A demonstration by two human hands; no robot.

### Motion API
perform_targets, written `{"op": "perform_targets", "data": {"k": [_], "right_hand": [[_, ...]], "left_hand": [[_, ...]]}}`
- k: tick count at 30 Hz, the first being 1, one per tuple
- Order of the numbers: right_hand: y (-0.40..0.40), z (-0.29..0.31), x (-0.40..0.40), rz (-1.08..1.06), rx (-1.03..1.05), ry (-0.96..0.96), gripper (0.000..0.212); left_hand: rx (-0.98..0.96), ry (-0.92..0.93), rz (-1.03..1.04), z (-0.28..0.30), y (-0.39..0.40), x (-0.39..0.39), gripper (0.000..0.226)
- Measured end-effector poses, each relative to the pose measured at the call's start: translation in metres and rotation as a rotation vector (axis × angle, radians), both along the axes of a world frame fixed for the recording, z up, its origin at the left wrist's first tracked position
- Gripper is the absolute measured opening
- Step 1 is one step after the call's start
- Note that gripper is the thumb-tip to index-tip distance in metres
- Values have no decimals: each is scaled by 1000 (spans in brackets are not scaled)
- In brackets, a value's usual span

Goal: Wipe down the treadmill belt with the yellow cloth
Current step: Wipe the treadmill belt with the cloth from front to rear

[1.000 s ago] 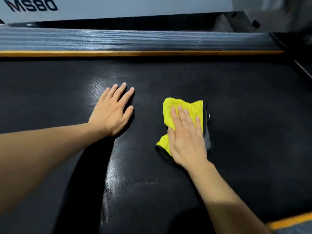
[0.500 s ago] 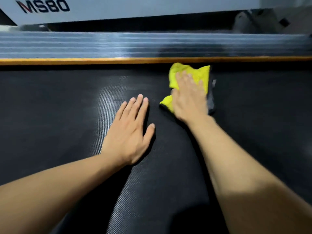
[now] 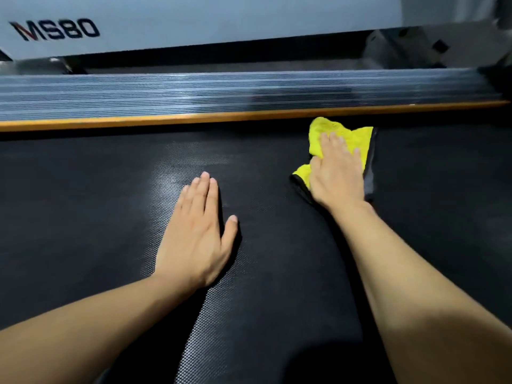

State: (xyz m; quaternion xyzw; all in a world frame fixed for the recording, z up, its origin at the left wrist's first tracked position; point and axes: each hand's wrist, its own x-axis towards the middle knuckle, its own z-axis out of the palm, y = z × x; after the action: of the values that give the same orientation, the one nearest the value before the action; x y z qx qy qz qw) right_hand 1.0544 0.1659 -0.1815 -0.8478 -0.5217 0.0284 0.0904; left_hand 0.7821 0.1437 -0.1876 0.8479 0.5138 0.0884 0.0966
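yellow cloth (image 3: 345,137): under your right hand (image 3: 336,176), fingers straight, pressing it flat on the treadmill belt (image 3: 83,203) just beside the orange edge strip (image 3: 166,121). left hand (image 3: 195,236): flat, fingers straight, bracing on the belt, holding nothing. keep even pressure; overlap strokes.

There was one yellow cloth (image 3: 342,135) in the upper right of the frame, lying on the one black treadmill belt (image 3: 83,203) that filled the middle and bottom. Two hands showed, a left hand (image 3: 194,239) at centre and a right hand (image 3: 336,174) on the cloth. Across the top ran one orange strip (image 3: 166,120), one ribbed grey side rail (image 3: 166,92) and one "MS80" marking (image 3: 55,30).
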Motion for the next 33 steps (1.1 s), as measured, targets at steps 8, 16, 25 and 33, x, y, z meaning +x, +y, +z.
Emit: {"op": "perform_targets", "data": {"k": [8,16,25,33], "right_hand": [[6,4,-101,533,-25,-8,62],[-32,-5,20,77,-29,3,59],[-81,6,-124,515,4,53,69],[-127,-2,2,-5,15,-7,64]], "left_hand": [[2,-6,-31,1,3,-4,77],[-27,-12,-3,1,0,-2,77],[-51,-82,-23,2,1,-4,80],[44,-18,-15,5,-12,-4,70]]}}
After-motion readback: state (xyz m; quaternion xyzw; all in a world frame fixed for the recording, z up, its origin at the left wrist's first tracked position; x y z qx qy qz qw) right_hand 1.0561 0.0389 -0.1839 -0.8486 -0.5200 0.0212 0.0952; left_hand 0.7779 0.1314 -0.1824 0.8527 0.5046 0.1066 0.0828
